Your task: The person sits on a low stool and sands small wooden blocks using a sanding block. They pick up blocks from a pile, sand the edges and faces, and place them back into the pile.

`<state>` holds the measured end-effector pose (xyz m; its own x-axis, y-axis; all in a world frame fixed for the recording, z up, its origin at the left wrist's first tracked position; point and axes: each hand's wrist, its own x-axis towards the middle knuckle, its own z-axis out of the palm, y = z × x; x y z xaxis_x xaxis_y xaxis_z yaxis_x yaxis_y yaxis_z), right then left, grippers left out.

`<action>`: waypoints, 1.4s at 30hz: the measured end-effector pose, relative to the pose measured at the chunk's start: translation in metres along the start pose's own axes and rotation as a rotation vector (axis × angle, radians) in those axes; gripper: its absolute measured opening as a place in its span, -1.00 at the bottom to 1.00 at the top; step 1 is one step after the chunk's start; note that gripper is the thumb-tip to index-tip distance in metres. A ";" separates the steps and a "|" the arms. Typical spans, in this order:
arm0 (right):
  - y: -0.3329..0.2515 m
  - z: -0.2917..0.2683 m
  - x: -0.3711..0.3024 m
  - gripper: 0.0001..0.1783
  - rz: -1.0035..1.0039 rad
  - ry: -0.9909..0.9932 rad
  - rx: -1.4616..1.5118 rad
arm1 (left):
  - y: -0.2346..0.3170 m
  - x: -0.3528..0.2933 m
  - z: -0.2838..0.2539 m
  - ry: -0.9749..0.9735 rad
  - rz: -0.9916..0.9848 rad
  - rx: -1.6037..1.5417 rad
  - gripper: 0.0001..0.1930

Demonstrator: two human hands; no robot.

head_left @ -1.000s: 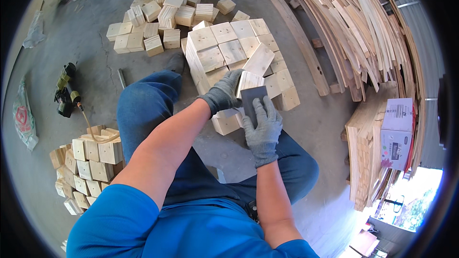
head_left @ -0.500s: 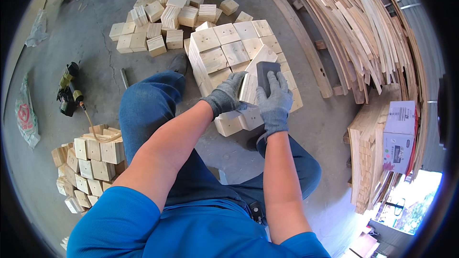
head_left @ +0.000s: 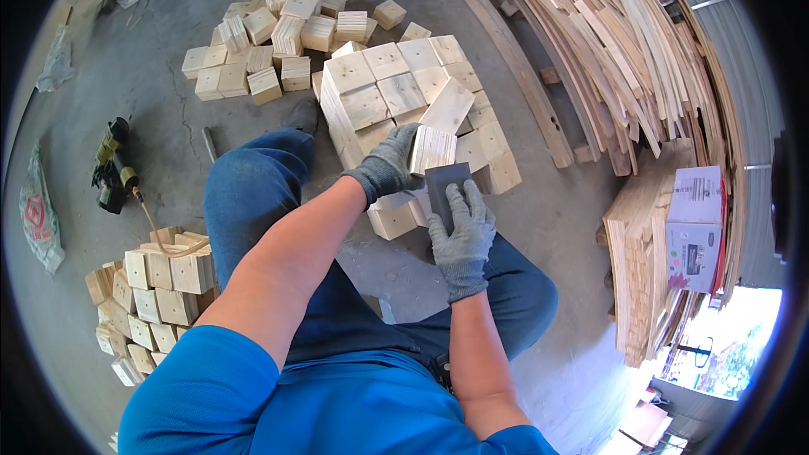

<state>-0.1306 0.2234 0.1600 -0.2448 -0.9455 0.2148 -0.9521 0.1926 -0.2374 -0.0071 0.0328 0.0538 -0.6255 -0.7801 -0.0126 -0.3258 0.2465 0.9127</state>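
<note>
Standing in this workshop, and the grey concrete floor [head_left: 573, 236] takes up most of what I'm looking at. Next biggest is a huge heap of long timber strips [head_left: 624, 50] over on the right. Then there's the person [head_left: 337, 404] sitting low in a blue T-shirt and jeans, knees spread. A long wooden beam [head_left: 514, 63] lies beside the strips, and near them a purplish-white cardboard box [head_left: 695, 227] leans on stacked boards [head_left: 640, 261].

Right in front of the knees: a neat stack of wooden blocks [head_left: 403, 93], with a looser block pile [head_left: 286, 34] behind it and another block stack [head_left: 156, 295] by the left elbow. Beyond that one is a green-and-black air tool [head_left: 114, 164] with a tan hose [head_left: 150, 215].

Both hands wear grey knit gloves. Left hand [head_left: 390, 166] is clamped on a striped wooden block [head_left: 436, 150], tilted up at the near edge of the middle stack. Right hand [head_left: 463, 232] has thumb and fingers wrapped on a dark grey sanding block [head_left: 447, 188], the smallest bit here, right by the striped one. Can't tell from here if they're actually touching.
</note>
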 end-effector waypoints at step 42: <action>0.062 0.018 -0.047 -0.31 0.428 -0.029 0.609 | 0.013 -0.022 -0.003 0.005 -0.088 0.110 0.32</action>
<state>-0.1753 0.2753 0.1184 -0.5588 -0.8284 -0.0375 -0.5024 0.3742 -0.7795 0.0045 0.0509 0.0674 -0.5875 -0.8044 -0.0883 -0.4554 0.2385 0.8578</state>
